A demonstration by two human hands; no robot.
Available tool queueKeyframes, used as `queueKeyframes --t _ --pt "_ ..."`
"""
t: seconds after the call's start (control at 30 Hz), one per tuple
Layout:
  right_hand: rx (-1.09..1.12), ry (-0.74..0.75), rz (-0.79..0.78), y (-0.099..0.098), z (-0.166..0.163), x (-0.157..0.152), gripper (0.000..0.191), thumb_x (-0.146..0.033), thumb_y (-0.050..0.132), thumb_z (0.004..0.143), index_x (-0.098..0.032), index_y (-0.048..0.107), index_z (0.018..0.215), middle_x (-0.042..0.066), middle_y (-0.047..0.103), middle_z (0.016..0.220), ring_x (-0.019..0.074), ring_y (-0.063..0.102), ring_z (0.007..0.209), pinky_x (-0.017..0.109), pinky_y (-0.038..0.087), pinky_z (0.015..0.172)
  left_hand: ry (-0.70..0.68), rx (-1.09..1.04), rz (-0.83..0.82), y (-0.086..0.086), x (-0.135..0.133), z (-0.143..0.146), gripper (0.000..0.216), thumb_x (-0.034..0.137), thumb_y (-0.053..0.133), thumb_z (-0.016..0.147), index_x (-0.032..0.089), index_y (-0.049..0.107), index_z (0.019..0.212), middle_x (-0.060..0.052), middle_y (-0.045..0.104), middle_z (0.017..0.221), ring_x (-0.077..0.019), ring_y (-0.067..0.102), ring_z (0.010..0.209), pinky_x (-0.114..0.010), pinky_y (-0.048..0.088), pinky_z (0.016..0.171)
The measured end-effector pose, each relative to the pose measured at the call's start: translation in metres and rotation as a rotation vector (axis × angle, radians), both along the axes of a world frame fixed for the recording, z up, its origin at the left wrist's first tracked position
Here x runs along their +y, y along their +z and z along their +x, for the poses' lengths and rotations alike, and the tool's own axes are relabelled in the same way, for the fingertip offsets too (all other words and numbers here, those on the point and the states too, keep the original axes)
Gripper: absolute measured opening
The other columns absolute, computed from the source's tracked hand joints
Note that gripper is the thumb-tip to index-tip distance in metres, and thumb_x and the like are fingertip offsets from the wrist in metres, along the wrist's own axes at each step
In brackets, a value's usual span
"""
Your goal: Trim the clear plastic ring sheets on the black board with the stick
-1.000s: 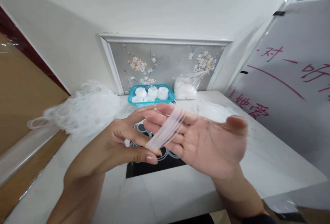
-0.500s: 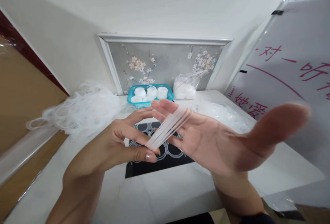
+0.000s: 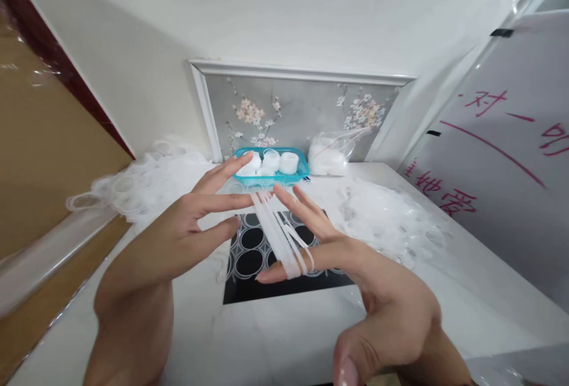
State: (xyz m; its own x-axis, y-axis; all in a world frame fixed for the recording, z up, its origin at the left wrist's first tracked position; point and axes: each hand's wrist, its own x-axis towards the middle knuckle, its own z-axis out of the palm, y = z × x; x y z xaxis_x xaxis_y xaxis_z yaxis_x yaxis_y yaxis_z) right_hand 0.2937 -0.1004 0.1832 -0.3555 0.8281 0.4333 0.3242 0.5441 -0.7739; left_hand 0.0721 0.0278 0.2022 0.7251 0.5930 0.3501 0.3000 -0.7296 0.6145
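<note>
Several white, see-through elastic bands [image 3: 276, 233] form a bundle stretched between my two hands. My left hand [image 3: 178, 229] holds their upper end on its outstretched index finger, with the thumb and other fingers spread apart. At the lower end, the bands loop around the index finger of my right hand [image 3: 382, 291], whose palm faces down and whose thumb hangs low near the bottom edge. Beneath the bands lies a black mat [image 3: 249, 282] with a grey ring pattern. Behind the hands, a blue basket [image 3: 306, 168] contains several white rolled bundles [image 3: 288, 162].
Loose white bands form a heap [image 3: 151, 178] at the left, and more loose bands [image 3: 386, 220] spread over the white table [image 3: 213, 338] at the right. A clear bag [image 3: 331, 155] with white contents stands beside the basket. A board with red writing [image 3: 502, 155] borders the right side.
My right hand has turned from palm-up to palm-down, with the bands now on its index finger. My left thumb has moved away from the bands. The view has shifted slightly.
</note>
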Motion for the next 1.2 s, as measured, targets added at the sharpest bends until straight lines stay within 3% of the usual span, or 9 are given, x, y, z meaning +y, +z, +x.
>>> queueKeyframes --t 0.17,0.37,0.5,0.7,0.9,1.03,1.2 --pt "-0.085 0.111 -0.042 -0.003 0.003 0.007 0.061 -0.049 0.083 0.072 -0.031 0.067 0.128 0.003 0.036 0.160 0.0304 -0.001 0.154 0.054 -0.015 0.120 -0.011 -0.218 -0.099 -0.003 -0.016 0.013 0.024 0.037 0.067 0.089 0.038 0.075 0.111 0.008 0.040 0.156 -0.0323 0.029 0.148 -0.051 0.031 0.119" --pt "-0.096 0.154 -0.015 -0.007 0.005 0.013 0.064 -0.046 0.085 0.069 -0.034 0.066 0.129 0.001 0.040 0.158 0.0299 0.005 0.154 0.052 -0.013 0.121 0.021 -0.463 -0.134 -0.011 -0.031 0.025 0.026 0.031 0.068 0.089 0.041 0.074 0.112 0.011 0.045 0.152 -0.0313 0.035 0.145 -0.053 0.033 0.119" --pt "-0.091 0.166 -0.016 -0.005 0.004 0.012 0.063 -0.045 0.085 0.071 -0.034 0.065 0.130 0.002 0.046 0.154 0.0287 0.006 0.154 0.050 -0.012 0.122 0.008 -0.519 -0.173 -0.009 -0.038 0.027 0.024 0.031 0.069 0.089 0.042 0.075 0.108 0.010 0.050 0.148 -0.0303 0.036 0.145 -0.055 0.030 0.120" --pt "-0.106 0.133 -0.038 -0.005 0.002 0.011 0.060 -0.047 0.084 0.070 -0.034 0.068 0.126 0.001 0.045 0.155 0.0298 0.003 0.154 0.052 -0.009 0.123 0.107 -0.632 -0.162 -0.010 -0.051 0.037 0.023 0.030 0.076 0.084 0.042 0.076 0.104 0.009 0.054 0.145 -0.0300 0.039 0.144 -0.054 0.029 0.122" --pt "-0.118 0.138 -0.028 -0.005 0.001 0.013 0.061 -0.047 0.084 0.071 -0.035 0.066 0.128 0.001 0.050 0.151 0.0291 0.007 0.154 0.052 -0.009 0.123 -0.032 -0.601 -0.163 -0.011 -0.044 0.031 0.029 0.027 0.073 0.085 0.040 0.075 0.111 0.009 0.052 0.147 -0.0319 0.034 0.146 -0.051 0.031 0.121" --pt "-0.107 0.138 -0.045 -0.004 0.000 0.014 0.058 -0.048 0.084 0.071 -0.034 0.068 0.125 0.002 0.052 0.149 0.0296 0.006 0.154 0.054 -0.005 0.123 0.006 -0.586 -0.183 -0.012 -0.038 0.030 0.029 0.026 0.077 0.082 0.041 0.076 0.107 0.010 0.050 0.149 -0.0336 0.035 0.145 -0.053 0.032 0.120" --pt "-0.038 0.139 -0.098 -0.006 -0.002 0.017 0.050 -0.045 0.084 0.072 -0.033 0.072 0.119 0.002 0.058 0.144 0.0278 0.013 0.154 0.052 -0.006 0.124 -0.060 -0.576 -0.180 -0.013 -0.040 0.032 0.035 0.023 0.074 0.083 0.042 0.073 0.112 0.008 0.049 0.149 -0.0317 0.032 0.146 -0.055 0.029 0.121"
